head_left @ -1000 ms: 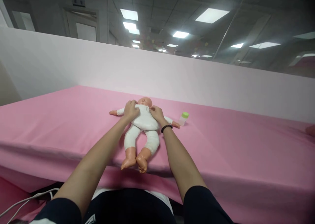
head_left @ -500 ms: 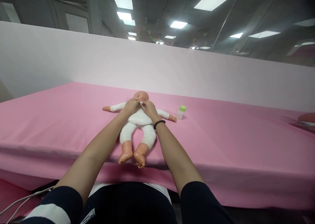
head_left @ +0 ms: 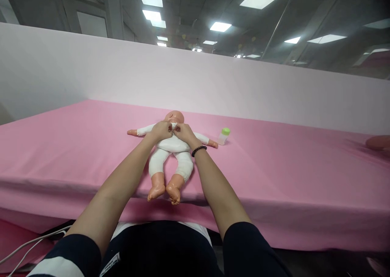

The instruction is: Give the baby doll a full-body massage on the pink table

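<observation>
A baby doll (head_left: 173, 146) with a white cloth body and bare hard limbs lies on its back, head away from me, arms spread and feet towards me. My left hand (head_left: 161, 130) rests on its upper chest with the fingers pinched. Close beside it, my right hand (head_left: 184, 132) is pinched at the same height, just below the doll's chin. A small bit of white material shows between my fingertips; whether it is part of the body cloth I cannot tell. A dark bead bracelet (head_left: 199, 150) circles my right wrist.
A small clear bottle with a green cap (head_left: 225, 131) stands by the doll's hand on the right. The pink-covered table (head_left: 274, 167) meets a low white wall (head_left: 213, 86). A skin-toned shape (head_left: 378, 142) is cut off at the right edge. Pale cables (head_left: 33, 241) lie lower left.
My fingertips have shifted slightly at the doll's neck, with more white showing between them. At the right edge, the skin-toned shape has changed position and the pale item beneath it no longer shows.
</observation>
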